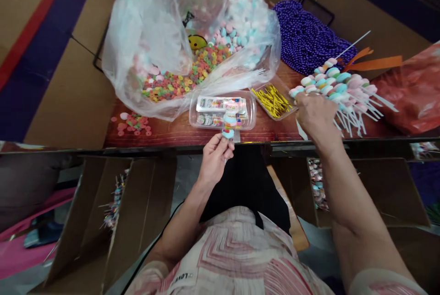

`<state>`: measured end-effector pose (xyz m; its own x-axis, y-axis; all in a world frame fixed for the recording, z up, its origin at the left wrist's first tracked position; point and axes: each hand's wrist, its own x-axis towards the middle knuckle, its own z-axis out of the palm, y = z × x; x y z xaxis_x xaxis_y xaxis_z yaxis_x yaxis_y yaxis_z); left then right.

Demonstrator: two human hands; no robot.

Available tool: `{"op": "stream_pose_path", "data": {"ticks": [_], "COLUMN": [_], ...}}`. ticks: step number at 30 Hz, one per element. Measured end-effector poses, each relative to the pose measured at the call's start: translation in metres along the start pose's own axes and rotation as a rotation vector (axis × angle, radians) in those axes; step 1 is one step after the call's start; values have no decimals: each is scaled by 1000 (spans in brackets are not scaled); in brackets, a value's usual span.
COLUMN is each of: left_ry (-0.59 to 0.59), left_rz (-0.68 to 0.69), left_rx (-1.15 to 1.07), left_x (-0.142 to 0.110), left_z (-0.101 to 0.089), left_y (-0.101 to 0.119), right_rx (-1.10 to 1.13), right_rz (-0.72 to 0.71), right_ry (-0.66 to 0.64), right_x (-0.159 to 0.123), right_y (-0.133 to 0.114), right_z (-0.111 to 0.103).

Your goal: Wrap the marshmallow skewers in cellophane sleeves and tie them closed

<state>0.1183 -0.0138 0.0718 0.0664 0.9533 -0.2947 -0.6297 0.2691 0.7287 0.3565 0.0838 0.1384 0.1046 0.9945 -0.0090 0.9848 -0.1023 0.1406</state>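
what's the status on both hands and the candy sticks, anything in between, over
Left hand closed on one candy stick, by the clear tub. Right hand at candy-stick pile, fingertips hidden. Gold ties lie between them.

We note the fingertips of the right hand [314, 109] seem hidden at the skewered candies [335, 79]; their grip we cannot determine. The left hand [216, 155] covers part of the candy stick [229, 121]. Label [213, 104] print is illegibly small. The right edge crops the red bag [415, 89].

Candy stick [229, 120] | pastel, upright | in left fingers [218, 142] | stick pile [338, 85] | on table [168, 132]
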Motion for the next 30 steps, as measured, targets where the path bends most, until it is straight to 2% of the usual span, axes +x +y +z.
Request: {"op": "stream_pose_path", "data": {"ticks": [2,3,5,6,7,8,10,13,15,20,24,27,30], "left_ry": [22,36,76,98,118,131,131,102,81,23,52,33,-43], "left_rz": [7,21,66,91,114,130,132,106,90,108,135,35,-182], "left_rx": [12,27,71,96,118,135,161,163,148,149,155,64,-71], "left_x": [1,2,2,2,2,2,1,-3,-6,-10,-8,-7,-7], "left_z": [1,1,3,4,5,5,6,6,5,-1,-3,-3,-3], "left_y": [-1,-2,-5,-6,-8,-10,-13,-14,-13,-13,-14,-8,3], "right_rx": [123,261,684,937,1142,1291,1477,1617,1638,1586,1599,1710,1834], "right_rz": [53,43,-58,-136,-190,-204,-162,-102,-60,-8,-45,-46,-47], "right_ry": [84,149,239,224,155,51,-52,-110,-108,-74,-93,-183,-258], "right_x": [-15,-24,-47,-59,-71,-83,-101,-113,-114,-113,-118,-122,-123], "right_y": [3,2,-8,-18,-30,-43,-72,-103,-112,-115,-118,-118,-114], "right_z": [-5,-5,0,5,10,16,27,42,49,54,54,58,60]}}
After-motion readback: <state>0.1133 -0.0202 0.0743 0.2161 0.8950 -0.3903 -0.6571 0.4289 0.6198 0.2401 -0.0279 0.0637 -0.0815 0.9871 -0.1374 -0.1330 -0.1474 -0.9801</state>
